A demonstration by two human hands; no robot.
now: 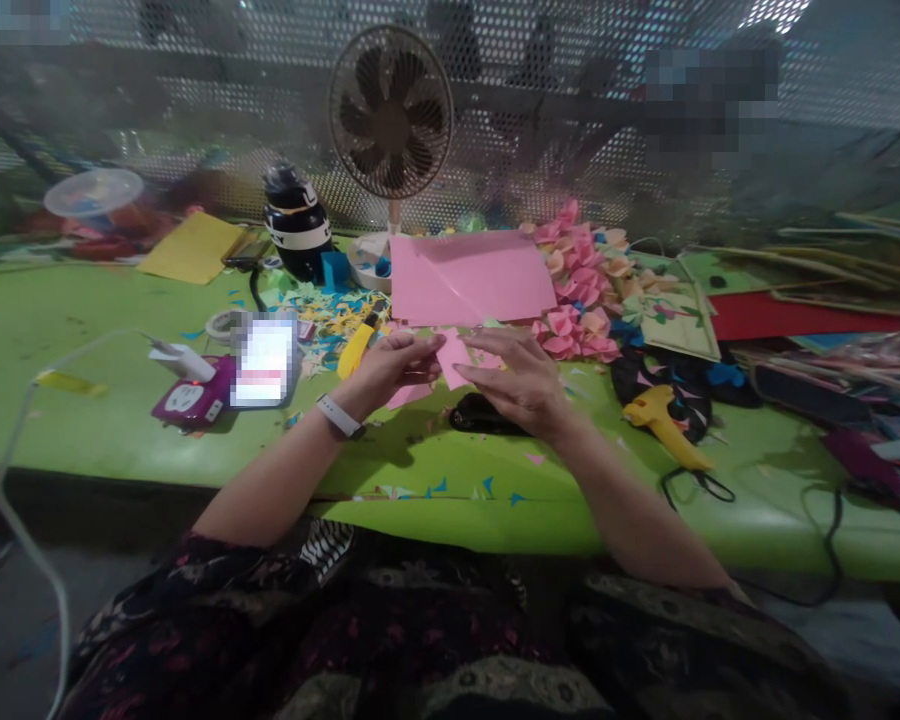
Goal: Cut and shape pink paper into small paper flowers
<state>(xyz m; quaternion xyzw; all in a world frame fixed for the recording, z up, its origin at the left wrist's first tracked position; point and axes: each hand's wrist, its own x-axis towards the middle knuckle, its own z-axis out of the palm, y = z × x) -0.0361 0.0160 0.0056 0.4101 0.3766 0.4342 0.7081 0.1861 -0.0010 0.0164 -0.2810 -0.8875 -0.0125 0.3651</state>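
the left hand (394, 365) and the right hand (514, 380) meet over the green table (82, 400), just in front of the big pink sheet (469, 278). between them is a small pink paper (454, 358); the left hand pinches its left edge with thumb and fingertips, a white band on that wrist, and the right hand lies over its right side with fingers pressed flat and close together. the paper is lifted a little off the table, tilted toward the person.

taking the pink sheet as the mark: behind it stands a fan (390, 110) on a white base. the base (367, 262) forms a shallow dish at the sheet's left corner, with something blue in it; what else it holds is too blurred to tell. right of the sheet lies a heap of folded pink and peach paper flowers (581, 285). left of it, a spread of small paper scraps (330, 320) and a yellow cutter (356, 348), then a phone (264, 362) with a charger (181, 360) beside it. farther left, a yellow sheet (193, 248). in front and right of the sheet, past the right hand, a yellow glue gun (664, 425) rests on the table. under the hands is a dark object (480, 415).
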